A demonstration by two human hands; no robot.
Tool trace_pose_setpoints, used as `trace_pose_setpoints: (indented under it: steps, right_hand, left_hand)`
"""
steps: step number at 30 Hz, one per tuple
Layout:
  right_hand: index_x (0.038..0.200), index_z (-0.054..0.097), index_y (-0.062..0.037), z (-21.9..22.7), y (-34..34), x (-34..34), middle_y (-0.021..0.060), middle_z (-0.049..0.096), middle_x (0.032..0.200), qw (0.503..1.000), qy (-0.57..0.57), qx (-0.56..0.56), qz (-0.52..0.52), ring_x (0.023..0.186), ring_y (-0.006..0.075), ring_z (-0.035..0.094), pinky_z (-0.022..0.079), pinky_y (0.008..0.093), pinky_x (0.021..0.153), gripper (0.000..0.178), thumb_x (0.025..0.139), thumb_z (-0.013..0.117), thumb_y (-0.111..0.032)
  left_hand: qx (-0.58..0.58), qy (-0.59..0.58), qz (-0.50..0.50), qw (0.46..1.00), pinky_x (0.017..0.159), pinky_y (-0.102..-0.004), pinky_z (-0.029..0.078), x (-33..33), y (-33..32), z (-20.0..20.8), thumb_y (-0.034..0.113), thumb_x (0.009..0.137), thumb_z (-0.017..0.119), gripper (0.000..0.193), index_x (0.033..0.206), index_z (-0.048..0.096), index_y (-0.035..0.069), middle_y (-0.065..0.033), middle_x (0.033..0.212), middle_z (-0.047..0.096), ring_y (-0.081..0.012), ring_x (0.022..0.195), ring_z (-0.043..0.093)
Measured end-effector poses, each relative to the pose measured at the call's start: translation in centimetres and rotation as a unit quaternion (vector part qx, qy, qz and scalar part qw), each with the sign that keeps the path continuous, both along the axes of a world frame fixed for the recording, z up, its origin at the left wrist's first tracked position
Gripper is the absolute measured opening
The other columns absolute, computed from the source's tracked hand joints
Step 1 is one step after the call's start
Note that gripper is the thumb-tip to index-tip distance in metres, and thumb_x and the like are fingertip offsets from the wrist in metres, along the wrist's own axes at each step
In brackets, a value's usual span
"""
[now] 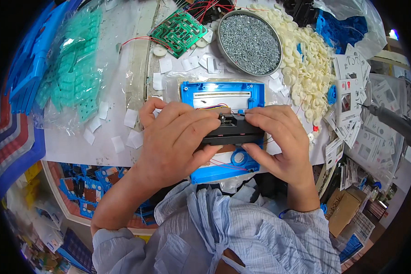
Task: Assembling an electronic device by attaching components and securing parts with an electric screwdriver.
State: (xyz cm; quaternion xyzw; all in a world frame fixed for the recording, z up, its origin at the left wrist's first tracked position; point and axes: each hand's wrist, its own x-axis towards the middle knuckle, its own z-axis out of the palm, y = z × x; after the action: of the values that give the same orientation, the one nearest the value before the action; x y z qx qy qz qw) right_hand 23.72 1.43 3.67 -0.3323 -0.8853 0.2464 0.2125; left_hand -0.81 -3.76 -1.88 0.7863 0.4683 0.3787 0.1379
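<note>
My left hand [178, 137] and my right hand [281, 139] hold a black plastic mechanism [235, 134] between them, gripping it at its two ends with fingers on top and thumbs below. It is held over a blue plastic housing [187, 93], which lies face down on the table with a slotted white strip near its far side. Thin coloured wires [217, 107] run from under the mechanism, and red wires [228, 165] cross the near part of the housing. My fingers and the mechanism hide the middle of the housing.
A round metal bowl of screws [251, 43] stands beyond the housing, beside a heap of cream plastic discs [306, 68]. A green circuit board [178, 32] lies far left of it. Bagged teal parts [77, 68] are at left, an electric screwdriver [388, 118] and printed cards [349, 91] at right.
</note>
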Motion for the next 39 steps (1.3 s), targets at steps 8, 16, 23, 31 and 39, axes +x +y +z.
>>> trace_pose_setpoints:
  steps: [8,16,23,31,39]
  right_hand:
    - [0.120,0.065,-0.0005,3.4,-1.2,1.9,0.0200,0.067,0.122,0.998,0.009,0.062,-0.012,0.101,0.0376,0.065,0.054,0.0469,0.086,0.048,0.076,0.081,-0.011]
    - [0.147,0.051,-0.0131,9.2,2.3,6.9,0.0116,0.046,0.142,0.841,0.541,0.005,-0.019,0.124,0.0219,0.051,0.037,0.0483,0.113,0.050,0.100,0.060,-0.025]
    - [0.155,0.044,-0.0170,9.0,10.9,1.8,0.0150,0.042,0.148,0.783,0.490,-0.210,0.320,0.131,0.0283,0.049,0.040,0.0559,0.113,0.056,0.101,0.057,-0.028]
    - [0.159,0.035,-0.0209,11.2,9.3,4.9,0.0172,0.040,0.149,0.866,0.437,-0.206,0.128,0.131,0.0345,0.047,0.042,0.0596,0.107,0.063,0.100,0.055,-0.033]
    - [0.163,0.025,-0.0248,11.1,5.5,4.6,0.0195,0.039,0.150,0.886,0.432,-0.156,0.058,0.132,0.0406,0.046,0.045,0.0633,0.101,0.070,0.099,0.053,-0.038]
  left_hand:
    - [-0.008,-0.001,0.001,1.000,0.093,-0.0451,0.032,-0.4,-0.4,-0.1,0.024,0.072,0.087,0.046,0.112,0.065,0.015,-0.0003,0.115,0.073,-0.0209,0.100,0.063]
    - [-0.003,-0.011,-0.007,1.000,0.093,-0.0453,0.032,-0.4,-0.4,-0.1,0.025,0.070,0.088,0.047,0.110,0.065,0.015,-0.0004,0.116,0.072,-0.0213,0.099,0.063]
    - [-0.002,-0.013,-0.007,1.000,0.092,-0.0457,0.032,-0.2,-0.6,-0.2,0.025,0.070,0.088,0.048,0.111,0.065,0.015,-0.0007,0.116,0.071,-0.0216,0.098,0.063]
    - [0.006,-0.046,-0.004,0.999,0.093,-0.0453,0.031,0.0,-0.8,-0.8,0.022,0.071,0.087,0.048,0.113,0.065,0.015,-0.0008,0.117,0.071,-0.0223,0.100,0.062]
    - [-0.003,-0.039,0.005,0.999,0.094,-0.0456,0.031,0.1,-1.0,-0.7,0.020,0.071,0.087,0.049,0.115,0.066,0.015,-0.0010,0.118,0.071,-0.0223,0.103,0.061]
